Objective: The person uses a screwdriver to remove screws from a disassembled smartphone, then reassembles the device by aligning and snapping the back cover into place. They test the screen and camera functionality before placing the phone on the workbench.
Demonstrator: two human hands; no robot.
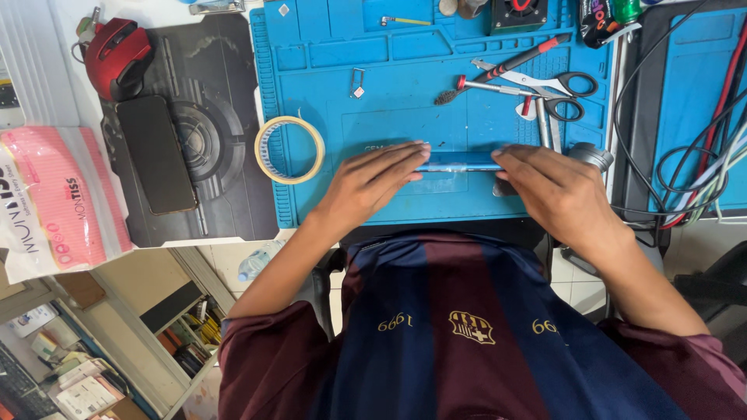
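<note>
Head view, looking straight down: both hands rest on a blue work mat (405, 78) and share one slim blue strip (459, 166), a flat, narrow piece whose exact kind is hard to make out, perhaps a thin device seen edge-on or a taped bar. Its long axis runs left to right across the mat, parallel to the mat's near edge, one end under each hand. The left hand (373, 183) lies nearly flat with fingers stretched out and close together, the fingertips pressing on the strip's left end rather than wrapped around it. The right hand (556, 190) covers the right end, fingers curled loosely over it, so that end is hidden and the grip itself cannot be told for sure. The strip sits in the lower middle of the mat, just in front of the person's chest. A roll of tape (289, 149) lies flat near the mat's left edge, close to the left hand but apart from it. Beyond the right hand lie scissors (556, 82), a small brush (475, 89) and a red-handled screwdriver (517, 61). Off the mat to the left, a dark phone (156, 154) lies face down on a black pad (226, 194), with a red mouse (117, 54) above it.
</note>
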